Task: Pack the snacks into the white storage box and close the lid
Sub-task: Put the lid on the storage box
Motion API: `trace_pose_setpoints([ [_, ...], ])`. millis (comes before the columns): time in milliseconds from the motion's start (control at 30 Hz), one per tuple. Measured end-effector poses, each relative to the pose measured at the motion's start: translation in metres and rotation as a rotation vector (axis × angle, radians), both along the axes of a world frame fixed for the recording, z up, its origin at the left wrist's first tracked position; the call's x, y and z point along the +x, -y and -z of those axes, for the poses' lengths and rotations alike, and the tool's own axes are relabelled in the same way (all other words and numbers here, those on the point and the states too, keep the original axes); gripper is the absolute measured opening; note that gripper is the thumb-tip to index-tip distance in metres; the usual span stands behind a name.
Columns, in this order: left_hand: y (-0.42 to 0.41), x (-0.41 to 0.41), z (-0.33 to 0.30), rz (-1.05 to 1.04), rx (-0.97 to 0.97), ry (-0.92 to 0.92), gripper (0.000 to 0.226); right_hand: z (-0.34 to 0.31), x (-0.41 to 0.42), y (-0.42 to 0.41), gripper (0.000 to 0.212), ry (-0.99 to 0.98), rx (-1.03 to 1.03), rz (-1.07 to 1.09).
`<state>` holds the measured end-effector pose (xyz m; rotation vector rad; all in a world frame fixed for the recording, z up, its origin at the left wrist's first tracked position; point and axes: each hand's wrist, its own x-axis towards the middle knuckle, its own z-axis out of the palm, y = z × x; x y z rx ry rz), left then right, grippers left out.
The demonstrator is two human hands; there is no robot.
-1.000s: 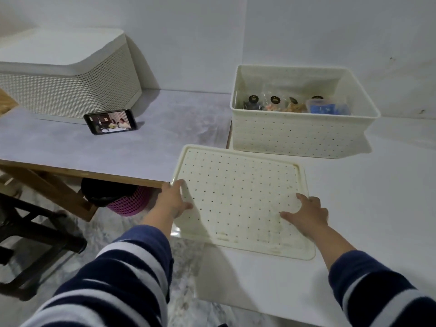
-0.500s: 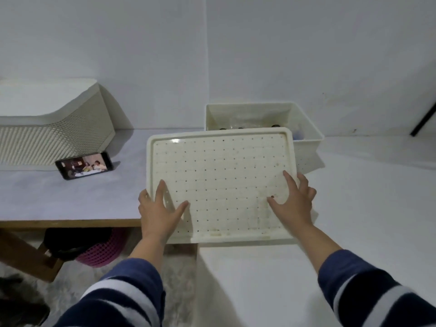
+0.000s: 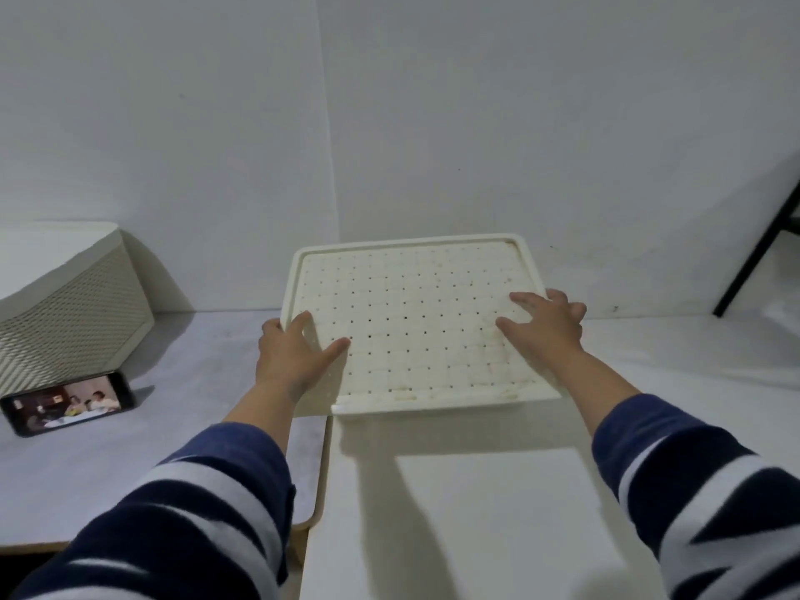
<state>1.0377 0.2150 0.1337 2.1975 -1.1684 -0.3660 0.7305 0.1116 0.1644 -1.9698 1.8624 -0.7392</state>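
Observation:
The cream perforated lid [image 3: 411, 322] is held flat in the air near the back wall, and it hides the white storage box and the snacks completely. My left hand [image 3: 294, 352] grips the lid's left near edge, thumb on top. At the lid's right side, my right hand [image 3: 543, 324] holds it with fingers spread over the top and curled round the edge. Both sleeves are navy with white stripes.
A phone [image 3: 69, 407] with a lit screen leans against a large cream perforated bin [image 3: 65, 318] on the grey table at the left. The white tabletop [image 3: 476, 513] stretches out below the lid. A black bar [image 3: 762, 253] slants at the far right.
Both hands lifted the lid off the white table and carried it forward and up. It now covers the box from sight, where the box's rim showed before.

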Motion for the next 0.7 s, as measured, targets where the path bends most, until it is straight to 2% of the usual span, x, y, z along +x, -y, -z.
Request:
trace_pose_setpoints([
  [267,0.081,0.002,0.015,-0.001,0.094,0.003,0.083,0.032,-0.005,0.1,0.049,0.089,0.155,-0.009],
  [500,0.11,-0.002,0.029,-0.004,0.14,0.069,0.076,0.056,-0.003,0.136,0.05,-0.122,0.139,0.023],
  [633,0.116,-0.009,0.036,0.019,0.158,0.156,0.068,0.058,-0.009,0.144,0.054,-0.052,0.178,-0.031],
  [700,0.114,-0.005,0.036,0.038,0.132,0.099,0.071,0.058,-0.012,0.143,0.056,-0.122,0.202,-0.062],
])
